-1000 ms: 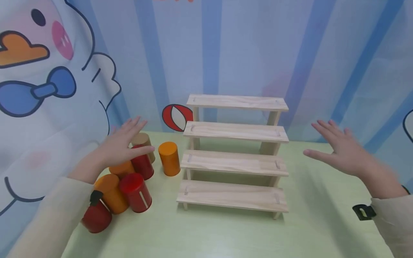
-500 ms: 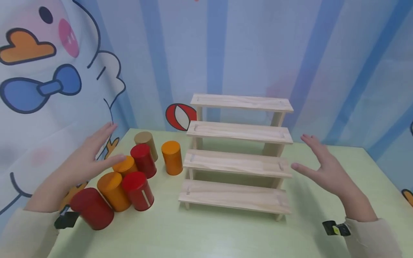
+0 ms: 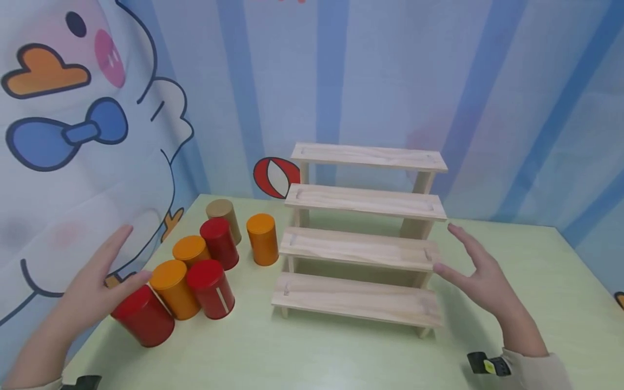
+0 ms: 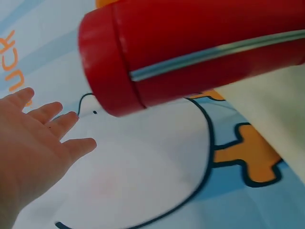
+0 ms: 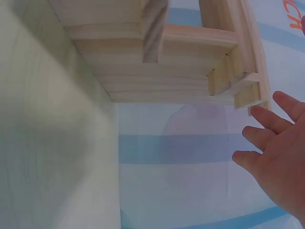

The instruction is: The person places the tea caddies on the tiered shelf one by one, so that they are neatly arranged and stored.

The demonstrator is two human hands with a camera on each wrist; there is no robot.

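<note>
1. Left hand: fingers extended and spread; near the red can on the desk;
2. Right hand: fingers likewise spread; near the wooden shelf;
3. Other cans, red, orange and tan, left of the wooden shelf.

From my seat, I see the left grip raised, fingers extended and thumb spread apart. The right grip mirrors it. Both left forearm and right forearm angle inward, bare below the wrists.
</note>
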